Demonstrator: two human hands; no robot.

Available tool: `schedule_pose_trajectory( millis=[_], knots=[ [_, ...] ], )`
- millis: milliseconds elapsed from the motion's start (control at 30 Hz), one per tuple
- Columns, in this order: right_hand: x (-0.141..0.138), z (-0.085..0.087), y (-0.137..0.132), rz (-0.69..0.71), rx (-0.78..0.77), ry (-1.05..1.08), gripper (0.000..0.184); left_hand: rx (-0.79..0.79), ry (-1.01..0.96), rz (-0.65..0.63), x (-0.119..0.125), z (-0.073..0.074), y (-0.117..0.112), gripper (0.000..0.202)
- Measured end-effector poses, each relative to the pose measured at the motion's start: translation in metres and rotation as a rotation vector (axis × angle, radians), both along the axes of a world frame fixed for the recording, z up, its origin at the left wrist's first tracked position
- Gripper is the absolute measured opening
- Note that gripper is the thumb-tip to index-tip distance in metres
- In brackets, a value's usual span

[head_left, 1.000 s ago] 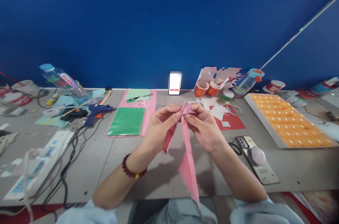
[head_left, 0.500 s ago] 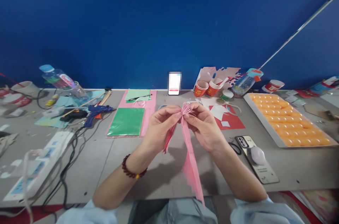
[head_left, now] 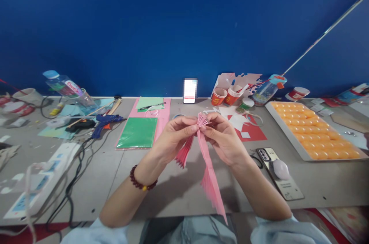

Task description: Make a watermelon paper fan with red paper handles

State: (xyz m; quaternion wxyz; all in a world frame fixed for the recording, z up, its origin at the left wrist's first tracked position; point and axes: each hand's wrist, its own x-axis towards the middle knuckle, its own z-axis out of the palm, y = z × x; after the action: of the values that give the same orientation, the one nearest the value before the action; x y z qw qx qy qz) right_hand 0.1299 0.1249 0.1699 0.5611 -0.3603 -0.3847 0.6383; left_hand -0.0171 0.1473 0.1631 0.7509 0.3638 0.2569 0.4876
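Observation:
My left hand (head_left: 173,138) and my right hand (head_left: 223,138) meet above the grey table (head_left: 161,186), both pinching the folded middle of a pleated pink paper strip (head_left: 209,174). Its short pleated end fans down under my left hand. The long end hangs down past the table's front edge. A small fan of pleats sticks up between my fingertips. A bead bracelet (head_left: 140,180) is on my left wrist.
Green paper on pink sheets (head_left: 138,132) lies behind left, with a blue glue gun (head_left: 105,121), cables and a power strip (head_left: 43,178). A phone (head_left: 279,172) lies right of my arm, a tray of orange balls (head_left: 315,130) far right, paper cups (head_left: 226,96) at back.
The hanging long end of the pink strip has swung a little to the right and its short end has spread slightly. My hands stay pinched at the same place.

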Motion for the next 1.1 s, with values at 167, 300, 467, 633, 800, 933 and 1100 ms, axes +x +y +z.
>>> schedule_pose_trajectory(
  millis=[167,300,467,633,800,933,1100],
  knots=[
    [0.000,0.000,0.001,-0.007,-0.003,-0.014,0.029,0.029,0.007,-0.008,0.001,0.000,0.000,0.014],
    [0.001,-0.003,0.001,-0.007,0.054,-0.033,0.025,0.054,0.016,0.014,0.001,0.000,0.000,0.015],
    [0.001,-0.008,0.001,-0.066,0.192,-0.114,0.021,0.182,0.093,0.024,-0.004,0.000,0.002,0.009],
    [0.000,-0.008,-0.003,-0.171,0.313,-0.285,0.014,0.328,0.158,0.062,-0.006,-0.001,0.004,0.004],
    [0.001,-0.004,-0.006,-0.268,0.396,-0.400,0.013,0.466,0.267,0.188,-0.006,0.002,0.001,0.007],
    [0.001,-0.003,-0.007,-0.305,0.430,-0.451,0.015,0.642,0.433,0.324,-0.006,0.005,-0.006,0.021],
    [0.000,-0.005,-0.008,-0.295,0.470,-0.520,0.020,0.721,0.541,0.475,-0.006,0.007,-0.013,0.014]
  ],
)
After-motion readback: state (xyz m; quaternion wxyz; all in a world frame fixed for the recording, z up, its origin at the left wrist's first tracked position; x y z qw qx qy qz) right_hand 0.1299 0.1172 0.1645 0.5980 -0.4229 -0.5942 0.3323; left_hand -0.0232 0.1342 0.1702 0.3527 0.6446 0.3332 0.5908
